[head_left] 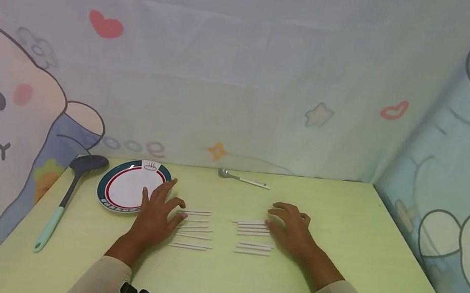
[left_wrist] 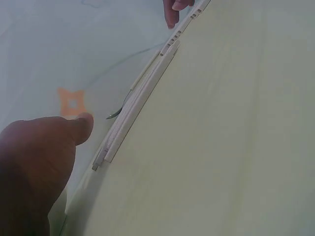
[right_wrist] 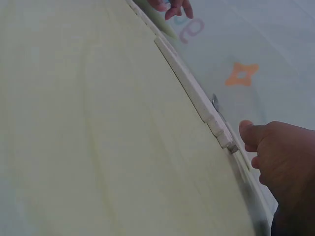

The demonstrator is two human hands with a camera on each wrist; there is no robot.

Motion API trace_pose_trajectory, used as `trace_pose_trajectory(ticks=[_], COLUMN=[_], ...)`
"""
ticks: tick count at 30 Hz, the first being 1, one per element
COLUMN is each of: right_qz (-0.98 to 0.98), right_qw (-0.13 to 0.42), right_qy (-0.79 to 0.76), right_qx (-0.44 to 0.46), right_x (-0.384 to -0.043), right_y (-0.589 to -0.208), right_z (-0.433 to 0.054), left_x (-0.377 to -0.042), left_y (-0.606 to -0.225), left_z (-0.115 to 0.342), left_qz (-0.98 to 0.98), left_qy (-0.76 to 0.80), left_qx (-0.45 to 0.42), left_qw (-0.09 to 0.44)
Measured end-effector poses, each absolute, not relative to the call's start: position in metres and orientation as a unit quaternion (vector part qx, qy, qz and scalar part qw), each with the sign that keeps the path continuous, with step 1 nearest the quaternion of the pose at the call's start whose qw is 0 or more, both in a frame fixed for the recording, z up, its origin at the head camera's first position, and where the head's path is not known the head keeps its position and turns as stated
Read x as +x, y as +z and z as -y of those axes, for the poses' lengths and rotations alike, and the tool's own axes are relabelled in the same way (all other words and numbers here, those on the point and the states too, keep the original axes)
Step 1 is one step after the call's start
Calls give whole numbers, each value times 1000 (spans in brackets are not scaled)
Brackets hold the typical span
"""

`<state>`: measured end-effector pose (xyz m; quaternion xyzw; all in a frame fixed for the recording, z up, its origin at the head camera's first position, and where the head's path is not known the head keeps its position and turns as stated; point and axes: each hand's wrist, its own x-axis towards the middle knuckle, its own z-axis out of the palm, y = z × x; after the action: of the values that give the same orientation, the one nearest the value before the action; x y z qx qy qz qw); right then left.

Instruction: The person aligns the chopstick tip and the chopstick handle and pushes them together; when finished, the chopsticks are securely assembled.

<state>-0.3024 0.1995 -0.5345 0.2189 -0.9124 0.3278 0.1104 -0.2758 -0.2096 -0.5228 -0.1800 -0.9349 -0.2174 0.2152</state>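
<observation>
Thin white sticks lie flat on the table in two groups, a left group (head_left: 194, 236) and a right group (head_left: 252, 245). My left hand (head_left: 155, 221) has its fingers spread, with the thumb by the ends of the left sticks. Its fingertips overlap the edge of a white plate (head_left: 131, 186) with a dark green and red rim. My right hand (head_left: 293, 230), fingers loosely bent, hovers beside the upper sticks of the right group. In both wrist views the thumb of the left hand (left_wrist: 44, 162) and of the right hand (right_wrist: 290, 157) shows apart from the sticks, gripping nothing.
A slotted turner (head_left: 80, 173) with a dark head and mint handle lies at the left edge. Near the back edge rests a small metal spoon (head_left: 243, 178) with a white handle. Printed cloth walls (head_left: 252, 67) stand behind and beside the pale yellow table (head_left: 369, 229).
</observation>
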Motion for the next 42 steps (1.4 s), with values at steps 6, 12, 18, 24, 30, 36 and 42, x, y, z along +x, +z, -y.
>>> trace_pose_trajectory(ticks=[6, 12, 18, 24, 30, 36, 42], right_qz=[893, 882, 886, 891, 894, 889, 874], right_qw=[82, 48, 48, 45, 35, 34, 53], right_qy=[368, 394, 380, 377, 378, 391, 409], right_qx=[247, 253, 262, 249, 238, 237, 257], right_x=[-318, -330, -333, -332, -327, -322, -319], right_y=[-531, -533, -533, -532, -529, -525, -529], right_z=[-193, -190, -189, -187, -183, -182, -179], left_x=[-285, -288, -288, -290, -292, -291, -289], left_y=[-519, -520, -520, -520, -522, -520, -519], left_z=[207, 205, 205, 203, 201, 200, 195], left_qz=[933, 932, 929, 936, 941, 934, 919], left_qy=[-228, -243, -248, -232, -217, -220, -216], left_qx=[-202, -210, -221, -216, -218, -235, -264], left_qw=[189, 168, 166, 150, 142, 157, 197])
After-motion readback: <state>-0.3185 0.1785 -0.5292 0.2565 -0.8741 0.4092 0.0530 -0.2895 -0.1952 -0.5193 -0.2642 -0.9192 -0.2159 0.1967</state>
